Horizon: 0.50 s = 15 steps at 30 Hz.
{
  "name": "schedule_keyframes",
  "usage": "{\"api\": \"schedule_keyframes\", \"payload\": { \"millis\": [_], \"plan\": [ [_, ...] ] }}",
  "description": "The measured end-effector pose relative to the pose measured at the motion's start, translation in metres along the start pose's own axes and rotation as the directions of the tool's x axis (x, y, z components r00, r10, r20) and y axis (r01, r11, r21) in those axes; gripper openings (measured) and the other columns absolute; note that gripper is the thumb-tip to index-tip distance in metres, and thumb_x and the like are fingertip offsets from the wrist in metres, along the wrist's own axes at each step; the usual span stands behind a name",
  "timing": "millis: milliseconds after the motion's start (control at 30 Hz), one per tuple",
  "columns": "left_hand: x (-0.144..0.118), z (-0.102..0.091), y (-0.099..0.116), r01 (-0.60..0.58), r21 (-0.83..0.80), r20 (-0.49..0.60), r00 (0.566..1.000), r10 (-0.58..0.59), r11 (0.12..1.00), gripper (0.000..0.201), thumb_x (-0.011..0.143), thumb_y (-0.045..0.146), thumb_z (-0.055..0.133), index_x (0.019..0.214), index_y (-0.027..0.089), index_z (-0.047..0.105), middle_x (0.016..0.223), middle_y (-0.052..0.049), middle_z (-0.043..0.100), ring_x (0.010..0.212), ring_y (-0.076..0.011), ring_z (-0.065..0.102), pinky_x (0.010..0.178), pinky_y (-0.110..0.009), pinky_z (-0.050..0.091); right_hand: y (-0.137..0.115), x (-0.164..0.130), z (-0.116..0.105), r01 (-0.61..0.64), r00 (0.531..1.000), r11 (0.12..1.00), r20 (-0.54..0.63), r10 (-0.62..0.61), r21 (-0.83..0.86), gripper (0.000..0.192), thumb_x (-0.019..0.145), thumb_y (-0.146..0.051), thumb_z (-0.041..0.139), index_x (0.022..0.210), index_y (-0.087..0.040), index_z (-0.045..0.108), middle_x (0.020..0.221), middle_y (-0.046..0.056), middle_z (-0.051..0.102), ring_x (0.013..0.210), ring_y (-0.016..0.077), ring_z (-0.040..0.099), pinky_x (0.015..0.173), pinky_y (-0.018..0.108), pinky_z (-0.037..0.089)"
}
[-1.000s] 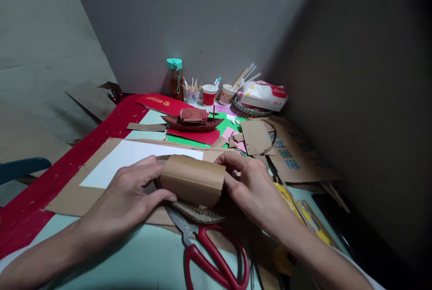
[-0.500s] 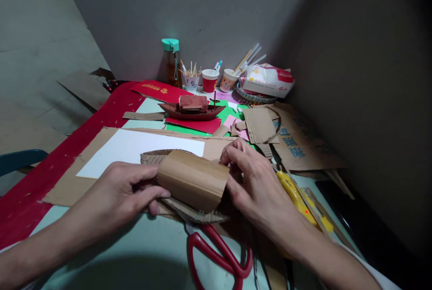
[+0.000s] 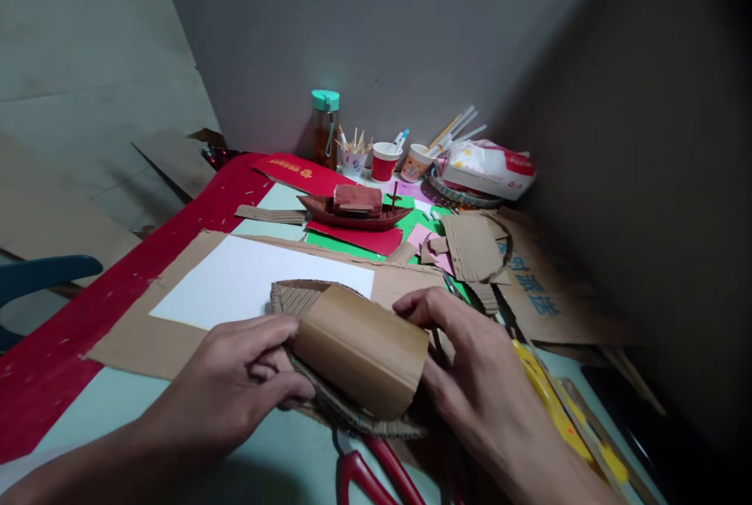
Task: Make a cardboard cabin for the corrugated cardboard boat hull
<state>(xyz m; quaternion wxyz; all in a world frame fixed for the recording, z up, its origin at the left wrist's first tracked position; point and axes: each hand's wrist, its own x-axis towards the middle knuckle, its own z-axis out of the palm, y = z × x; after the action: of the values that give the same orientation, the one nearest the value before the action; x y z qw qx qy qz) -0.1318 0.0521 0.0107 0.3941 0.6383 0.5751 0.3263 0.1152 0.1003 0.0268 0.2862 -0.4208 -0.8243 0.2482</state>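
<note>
Scissors point(image 3: 395, 469) — partly beneath cardboard boat point(image 3: 361, 352)

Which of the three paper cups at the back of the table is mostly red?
The middle paper cup: its red side sets it apart from the whitish left cup and orange-patterned right cup.
</note>
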Motion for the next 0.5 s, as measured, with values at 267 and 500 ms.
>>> {"api": "schedule_keyframes", "payload": {
  "millis": [267,500],
  "plan": [
    [0.000,0.011,-0.024,-0.341,0.227,-0.251,0.884,0.393,0.912,0.008,0.081,0.018,0.070,0.083,0.025,0.068,0.062,0.006,0.067,0.051,-0.0112,0.062,0.052,-0.019,0.050,0.006,0.004,-0.004,-0.011,0.995,1.000,0.101,0.011,0.004,0.020,0.075,-0.006,0.051,0.083,-0.024,0.047,0.091,0.004,0.065,0.080,0.0200,0.061,0.067,0.031,0.047],
    [0.004,0.011,-0.022,-0.083,-0.163,-0.165,0.985,0.056,0.983,0.030,0.076,0.015,0.067,0.104,0.027,0.070,0.071,0.005,0.070,0.049,-0.0129,0.069,0.049,-0.017,0.060,0.007,0.004,-0.004,-0.091,0.992,0.994,0.079,0.096,-0.063,0.029,0.062,-0.002,0.045,0.081,-0.023,0.052,0.082,0.004,0.070,0.069,0.0195,0.064,0.059,0.028,0.044]
  ]
}}
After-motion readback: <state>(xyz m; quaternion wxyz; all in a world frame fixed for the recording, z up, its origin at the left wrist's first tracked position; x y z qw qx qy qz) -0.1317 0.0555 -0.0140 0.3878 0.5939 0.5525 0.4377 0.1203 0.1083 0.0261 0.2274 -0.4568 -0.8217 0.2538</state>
